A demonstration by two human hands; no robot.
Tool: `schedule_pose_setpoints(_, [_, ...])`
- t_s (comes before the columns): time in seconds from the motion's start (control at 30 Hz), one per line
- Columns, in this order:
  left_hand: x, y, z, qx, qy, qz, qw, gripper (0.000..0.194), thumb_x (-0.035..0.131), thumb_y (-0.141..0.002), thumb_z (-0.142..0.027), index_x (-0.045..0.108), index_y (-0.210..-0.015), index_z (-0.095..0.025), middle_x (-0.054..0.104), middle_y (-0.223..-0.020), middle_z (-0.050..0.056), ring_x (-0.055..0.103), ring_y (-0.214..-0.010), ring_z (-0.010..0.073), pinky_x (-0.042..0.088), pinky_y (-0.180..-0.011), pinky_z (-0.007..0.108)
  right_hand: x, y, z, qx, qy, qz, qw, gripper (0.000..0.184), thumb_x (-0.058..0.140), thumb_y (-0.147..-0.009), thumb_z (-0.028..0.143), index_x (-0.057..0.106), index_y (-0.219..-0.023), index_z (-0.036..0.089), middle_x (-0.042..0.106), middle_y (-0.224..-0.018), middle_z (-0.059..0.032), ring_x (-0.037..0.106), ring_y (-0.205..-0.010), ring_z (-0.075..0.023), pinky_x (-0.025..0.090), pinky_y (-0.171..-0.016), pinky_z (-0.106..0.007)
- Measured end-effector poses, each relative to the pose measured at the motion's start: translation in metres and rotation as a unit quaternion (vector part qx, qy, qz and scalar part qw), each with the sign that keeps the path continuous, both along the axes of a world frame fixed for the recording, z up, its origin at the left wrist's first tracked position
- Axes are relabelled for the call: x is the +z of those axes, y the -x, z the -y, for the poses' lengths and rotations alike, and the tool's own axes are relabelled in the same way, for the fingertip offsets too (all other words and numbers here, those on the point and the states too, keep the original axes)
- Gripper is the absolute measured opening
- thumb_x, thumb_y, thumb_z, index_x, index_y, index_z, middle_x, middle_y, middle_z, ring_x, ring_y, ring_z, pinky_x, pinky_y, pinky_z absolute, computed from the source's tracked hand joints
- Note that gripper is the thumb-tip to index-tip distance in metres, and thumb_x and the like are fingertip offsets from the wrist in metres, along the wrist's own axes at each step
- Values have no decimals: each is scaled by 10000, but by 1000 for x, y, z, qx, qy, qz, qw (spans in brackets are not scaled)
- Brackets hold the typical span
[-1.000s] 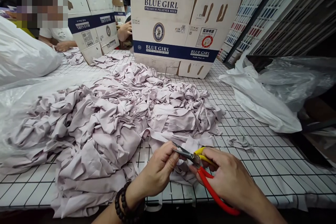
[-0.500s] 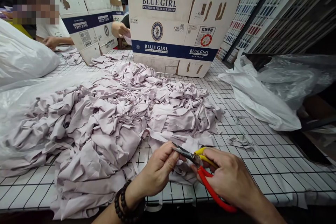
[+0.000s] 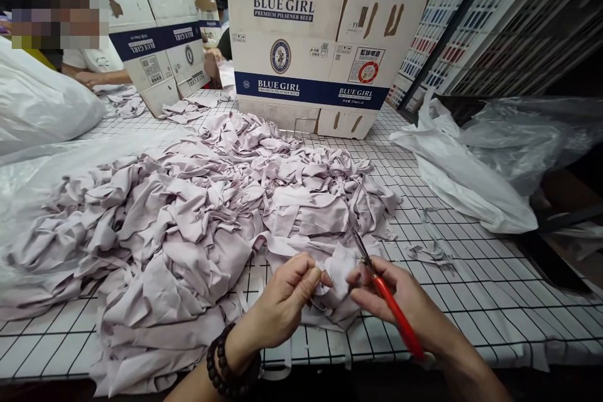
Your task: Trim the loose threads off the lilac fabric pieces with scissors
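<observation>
My left hand point(image 3: 285, 301), with a dark bead bracelet point(image 3: 219, 361) at the wrist, is closed in a pinch at the edge of a pale mauve fabric piece point(image 3: 342, 273). Exactly what lies between its fingertips is partly hidden. In my right hand point(image 3: 412, 308) is a pair of scissors point(image 3: 393, 311) with a red handle showing and the blades pointing up and away. My right thumb and forefinger reach toward the same fabric, a little apart from the left fingertips. A large heap of pale mauve fabric pieces point(image 3: 188, 213) spreads in front of both hands.
A white and blue carton point(image 3: 287, 25) stands behind the heap, with another carton point(image 3: 160, 44) to its left. Plastic bags point(image 3: 475, 176) lie at right, near fabric scraps point(image 3: 431, 255) on the grid-patterned table point(image 3: 475, 314). Another person's arm point(image 3: 97, 77) shows at far left.
The scissors have swung away from my left fingertips and now point upward in my right hand. Its thumb and forefinger have come free of the handles. My left hand stays nearly in place.
</observation>
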State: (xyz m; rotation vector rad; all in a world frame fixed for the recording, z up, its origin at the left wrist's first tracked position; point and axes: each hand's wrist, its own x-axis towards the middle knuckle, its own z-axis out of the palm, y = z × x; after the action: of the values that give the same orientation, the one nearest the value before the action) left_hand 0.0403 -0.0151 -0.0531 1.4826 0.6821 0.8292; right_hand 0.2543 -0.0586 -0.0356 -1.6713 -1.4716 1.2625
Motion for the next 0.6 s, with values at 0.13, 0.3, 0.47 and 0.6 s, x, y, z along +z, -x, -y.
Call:
schedule_pose_setpoints(0.13, [-6, -2, -1, -4, 65, 49, 997, 352, 439, -970, -435, 615, -900, -138, 494, -751, 10, 479, -649, 122, 421, -628, 245, -19, 20, 2, -1, 7, -39, 999, 600, 802, -671, 322, 529, -1197, 225, 587, -842, 27, 594, -720, -151, 509, -682, -278])
schedule_pose_setpoints(0.3, [-20, 14, -1, 50, -6, -24, 998, 364, 507, -939, -375, 569, -1251, -199, 470, -1373, 136, 456, -1226, 261, 388, -1025, 398, -24, 34, 2, -41, -12, -165, 985, 286, 717, -757, 356, 460, -776, 233, 506, -682, 54, 532, -602, -126, 463, -582, -254])
schedule_pose_setpoints(0.47, [-13, 13, 10, -111, -24, -119, 986, 475, 699, -762, -236, 607, -1226, -197, 634, -1200, 109, 579, -1011, 246, 471, -920, 363, 10, 29, 5, 9, -29, -330, 944, 378, 716, -713, 494, 428, -749, 251, 510, -729, 15, 554, -677, -176, 505, -624, -307])
schedule_pose_setpoints(0.6, [22, 29, 4, -139, 55, -111, 983, 169, 593, -827, -292, 707, -786, -174, 666, -704, 22, 540, -631, 148, 466, -593, 238, 16, 12, -9, -73, -78, -208, 972, 332, 712, -762, 445, 475, -703, 221, 603, -809, -19, 595, -723, -173, 514, -708, -307])
